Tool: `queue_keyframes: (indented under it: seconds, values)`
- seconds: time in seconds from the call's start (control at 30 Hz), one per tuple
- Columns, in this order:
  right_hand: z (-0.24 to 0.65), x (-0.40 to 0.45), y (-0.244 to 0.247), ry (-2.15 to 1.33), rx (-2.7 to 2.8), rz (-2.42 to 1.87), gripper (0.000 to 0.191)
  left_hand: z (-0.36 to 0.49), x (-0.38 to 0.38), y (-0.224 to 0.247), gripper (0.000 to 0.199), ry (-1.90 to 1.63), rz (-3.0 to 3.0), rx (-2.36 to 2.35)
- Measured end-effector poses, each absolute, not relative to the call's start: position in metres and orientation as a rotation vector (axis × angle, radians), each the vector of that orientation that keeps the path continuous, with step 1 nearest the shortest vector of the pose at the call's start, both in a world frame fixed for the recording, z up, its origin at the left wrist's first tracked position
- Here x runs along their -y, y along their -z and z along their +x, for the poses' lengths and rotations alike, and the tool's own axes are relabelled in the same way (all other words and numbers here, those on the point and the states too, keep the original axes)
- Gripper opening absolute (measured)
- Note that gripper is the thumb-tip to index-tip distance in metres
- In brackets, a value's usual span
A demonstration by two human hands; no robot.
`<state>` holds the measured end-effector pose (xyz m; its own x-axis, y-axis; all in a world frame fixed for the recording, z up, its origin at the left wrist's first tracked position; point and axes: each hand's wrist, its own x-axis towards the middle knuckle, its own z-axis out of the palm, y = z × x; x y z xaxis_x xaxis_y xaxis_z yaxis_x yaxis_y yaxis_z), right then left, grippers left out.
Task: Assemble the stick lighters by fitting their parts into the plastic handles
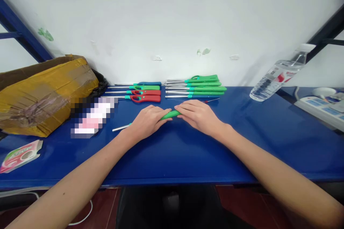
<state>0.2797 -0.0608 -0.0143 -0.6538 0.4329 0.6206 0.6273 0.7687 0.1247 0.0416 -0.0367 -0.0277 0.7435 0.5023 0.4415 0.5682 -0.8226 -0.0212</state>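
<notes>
Both my hands grip one green long-necked lighter (172,115) just above the blue table (172,150). My left hand (149,121) is wrapped round its middle, and the metal tube sticks out to the left past the wrist. At the handle's right end, my right hand (197,116) is closed with fingers and thumb. Much of the handle is hidden under the fingers. Behind my hands lie two groups of similar lighters: a left row with a red lighter (146,98) in front, and a right stack topped by a green lighter (205,78). A thin red-handled screwdriver (211,100) lies just behind my right hand.
A taped cardboard box (48,96) stands at the left, with a torn card piece (21,155) in front. At the right a water bottle (279,75) appears tilted near the wall (172,18), beside a white power strip (322,109). The table's front edge runs below my forearms.
</notes>
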Motion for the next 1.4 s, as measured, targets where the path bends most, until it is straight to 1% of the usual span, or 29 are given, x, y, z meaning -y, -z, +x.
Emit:
queue_keyframes:
  seconds: [0.1, 0.23, 0.27, 0.37, 0.43, 0.57, 0.7, 0.73, 0.83, 0.9, 1.03, 1.1, 1.13, 1.23, 1.33, 1.4]
  values:
    - [0.279, 0.061, 0.015, 0.522, 2.349, -0.785, 0.022, 0.044, 0.039, 0.027, 0.037, 0.596, -2.775, 0.896]
    - [0.285, 0.059, 0.015, 0.542, 2.291, -0.843, 0.021, 0.038, 0.037, 0.020, 0.046, 0.497, -2.656, 1.066]
    - [0.287, 0.057, 0.015, 0.531, 2.273, -0.857, 0.021, 0.035, 0.035, 0.018, 0.045, 0.459, -2.635, 1.099]
    - [0.293, 0.054, 0.016, 0.441, 2.275, -0.876, 0.022, 0.026, 0.030, 0.013, 0.027, 0.374, -2.678, 1.141]
    - [0.294, 0.052, 0.018, 0.359, 2.312, -0.873, 0.023, 0.024, 0.029, 0.011, 0.023, 0.353, -2.717, 1.144]
    - [0.291, 0.052, 0.021, 0.282, 2.369, -0.868, 0.032, 0.026, 0.030, 0.013, 0.022, 0.395, -2.763, 1.114]
    - [0.287, 0.053, 0.022, 0.323, 2.355, -0.885, 0.026, 0.029, 0.032, 0.017, 0.021, 0.468, -2.767, 1.085]
    - [0.286, 0.053, 0.023, 0.348, 2.330, -0.896, 0.025, 0.029, 0.032, 0.018, 0.022, 0.486, -2.757, 1.095]
    - [0.285, 0.055, 0.028, 0.401, 2.264, -0.915, 0.026, 0.028, 0.031, 0.019, 0.034, 0.521, -2.728, 1.124]
    - [0.282, 0.056, 0.031, 0.387, 2.252, -0.918, 0.027, 0.026, 0.030, 0.020, 0.036, 0.534, -2.742, 1.113]
    - [0.282, 0.055, 0.026, 0.212, 2.330, -0.862, 0.029, 0.024, 0.027, 0.022, 0.032, 0.615, -2.801, 0.998]
    - [0.292, 0.051, 0.016, 0.076, 2.371, -0.854, 0.037, 0.023, 0.025, 0.023, 0.031, 0.632, -2.798, 0.976]
    - [0.300, 0.048, 0.011, 0.042, 2.333, -0.898, 0.038, 0.023, 0.025, 0.023, 0.030, 0.618, -2.799, 0.982]
    - [0.333, 0.036, 0.001, 0.067, 2.117, -1.132, 0.029, 0.021, 0.022, 0.024, 0.030, 0.511, -2.828, 1.032]
    - [0.361, 0.027, 0.000, 0.120, 2.261, -1.327, 0.023, 0.018, 0.018, 0.025, 0.031, 0.431, -2.843, 1.108]
    - [0.370, 0.026, 0.002, 0.034, 2.357, -1.533, 0.017, 0.016, 0.016, 0.026, 0.033, 0.411, -2.859, 1.131]
